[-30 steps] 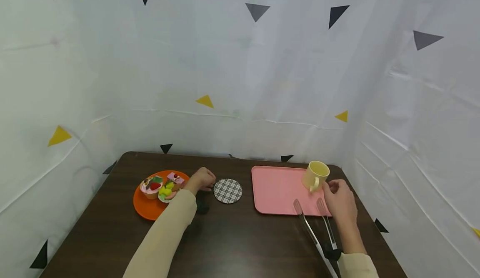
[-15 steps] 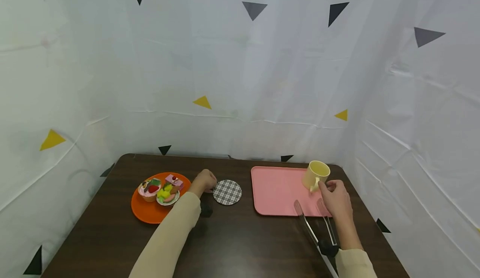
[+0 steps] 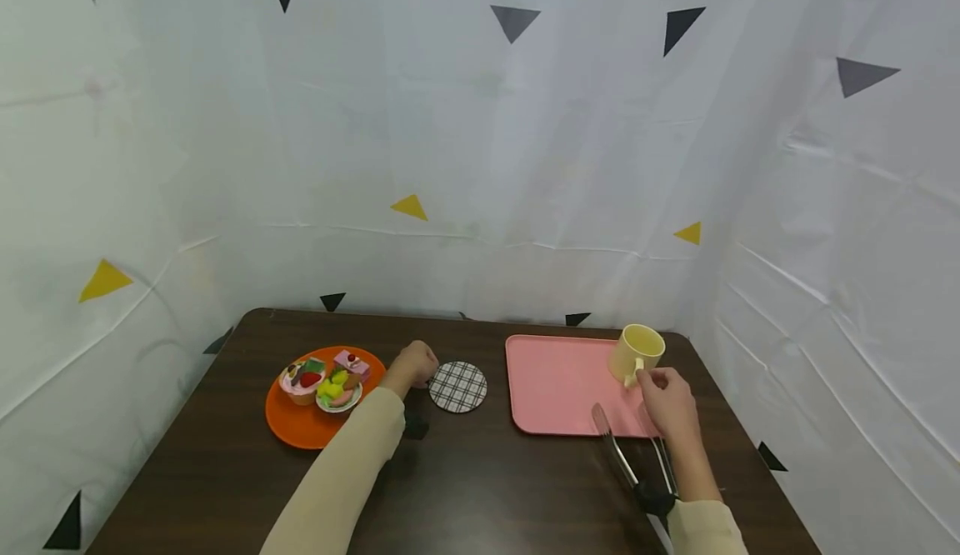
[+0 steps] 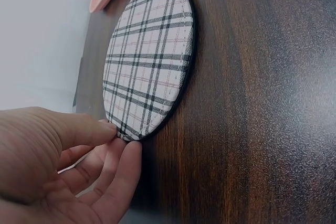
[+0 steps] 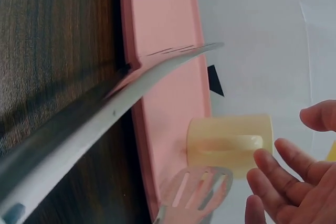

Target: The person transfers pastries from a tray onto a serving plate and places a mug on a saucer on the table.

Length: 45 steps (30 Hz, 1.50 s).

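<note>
My left hand [image 3: 414, 365] pinches the near rim of a round plaid coaster [image 4: 149, 56], thumb above and fingertips below, as the left wrist view shows. In the head view the coaster lies just to the right of that hand. A pale yellow mug [image 3: 636, 353] stands upright on the right part of a pink tray [image 3: 555, 384], its handle towards me. Beside the handle is my right hand [image 5: 299, 182], thumb held apart from the fingers and nothing gripped; its fingertips come right up to the handle. Metal slotted tongs [image 5: 94, 135] stretch below it, their ends over the tray.
To the left, an orange plate [image 3: 288, 422] bears a toy cupcake [image 3: 302, 382], a cake slice [image 3: 351, 362] and a small dish of toy food [image 3: 337, 397]. A dark wooden table [image 3: 480, 488] carries everything. White curtains [image 3: 450, 122] with triangles enclose the back and sides.
My right hand has shifted slightly left, closer to the mug's handle. My left hand has edged a little right, right up to the coaster's rim. Mug and tray stay put.
</note>
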{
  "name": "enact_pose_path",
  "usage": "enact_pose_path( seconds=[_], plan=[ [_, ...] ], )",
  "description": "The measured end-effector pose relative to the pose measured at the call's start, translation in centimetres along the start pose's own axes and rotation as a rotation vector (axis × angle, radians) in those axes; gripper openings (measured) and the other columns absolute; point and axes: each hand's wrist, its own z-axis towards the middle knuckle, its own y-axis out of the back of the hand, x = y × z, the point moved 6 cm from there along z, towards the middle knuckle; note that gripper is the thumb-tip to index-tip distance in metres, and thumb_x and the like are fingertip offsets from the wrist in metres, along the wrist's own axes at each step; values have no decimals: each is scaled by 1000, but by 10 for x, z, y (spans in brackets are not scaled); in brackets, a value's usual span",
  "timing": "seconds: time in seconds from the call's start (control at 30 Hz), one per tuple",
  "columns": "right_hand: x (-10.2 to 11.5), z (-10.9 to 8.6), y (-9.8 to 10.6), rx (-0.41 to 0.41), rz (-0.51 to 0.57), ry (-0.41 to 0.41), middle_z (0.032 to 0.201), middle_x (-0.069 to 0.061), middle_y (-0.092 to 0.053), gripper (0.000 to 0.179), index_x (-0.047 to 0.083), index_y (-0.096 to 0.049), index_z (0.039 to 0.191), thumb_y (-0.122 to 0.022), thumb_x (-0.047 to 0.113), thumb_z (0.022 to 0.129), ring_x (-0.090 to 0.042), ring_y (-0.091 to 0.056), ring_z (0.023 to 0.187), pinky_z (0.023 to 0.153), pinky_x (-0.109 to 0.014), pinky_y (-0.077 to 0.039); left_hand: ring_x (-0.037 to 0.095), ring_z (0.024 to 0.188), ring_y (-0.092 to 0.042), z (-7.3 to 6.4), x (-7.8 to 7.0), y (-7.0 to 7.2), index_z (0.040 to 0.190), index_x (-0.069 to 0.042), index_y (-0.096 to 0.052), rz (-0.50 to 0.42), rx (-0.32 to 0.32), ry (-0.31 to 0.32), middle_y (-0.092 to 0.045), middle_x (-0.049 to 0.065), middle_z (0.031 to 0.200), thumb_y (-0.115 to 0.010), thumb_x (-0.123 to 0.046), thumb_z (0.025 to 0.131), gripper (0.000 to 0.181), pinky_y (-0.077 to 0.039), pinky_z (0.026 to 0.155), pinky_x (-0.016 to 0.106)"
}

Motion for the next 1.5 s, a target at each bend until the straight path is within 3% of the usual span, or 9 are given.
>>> enact_pose_path(
  seconds=[0.13,0.37,0.53,0.67,0.8,0.97,1.2,1.5],
  plan=[
    [-2,4,-6,20,27,-9,142,-32,-60,59,-5,-56,143,-50,44,111,-46,-58,125,100,-58,-52,24,99,-67,0,1,2,93,0,-69,-26,-2,-1,-67,17,126,-55,-3,102,17,-68,81,37],
    [-2,6,-14,35,91,-25,135,-30,-62,55,-6,-61,137,-50,40,111,-37,-59,112,78,-33,-51,26,100,-68,0,7,5,113,5,-74,-109,-2,9,-67,22,128,-61,-3,101,20,-68,76,33],
    [-1,7,-12,-21,180,-38,128,-29,-65,48,-6,-64,133,-50,34,112,-25,-61,98,69,-24,-50,24,92,-66,-3,9,5,115,6,-74,-165,1,19,-68,20,122,-65,-2,101,19,-68,75,32],
    [-3,8,-7,-99,178,-42,124,-28,-67,46,-5,-65,132,-50,32,111,-25,-64,95,71,-27,-49,23,90,-65,-2,9,5,117,6,-74,-168,3,24,-68,18,118,-65,-1,101,20,-68,76,32],
    [-4,11,-7,-121,154,-40,126,-28,-65,49,-6,-58,139,-52,33,109,-33,-64,106,78,-33,-48,22,90,-64,0,10,4,117,5,-73,-166,-2,34,-67,17,116,-64,0,100,19,-68,76,32],
    [-4,17,-10,-101,152,-49,133,-29,-61,57,-7,-49,148,-56,33,108,-40,-61,118,85,-39,-50,20,88,-62,1,9,4,116,5,-73,-188,1,35,-67,14,112,-64,1,100,19,-68,73,31],
    [-7,27,-12,-63,95,-50,134,-35,-61,55,-11,-55,139,-57,34,107,-45,-59,120,97,-55,-51,19,88,-60,1,5,2,119,7,-72,-220,16,19,-66,14,113,-64,-1,101,22,-68,73,31],
    [-17,39,-19,-18,72,-89,133,-35,-63,56,-13,-62,135,-57,36,107,-42,-58,114,89,-49,-54,20,86,-59,-3,8,2,117,7,-72,-210,13,50,-65,15,112,-65,1,101,19,-68,72,31]
  ],
)
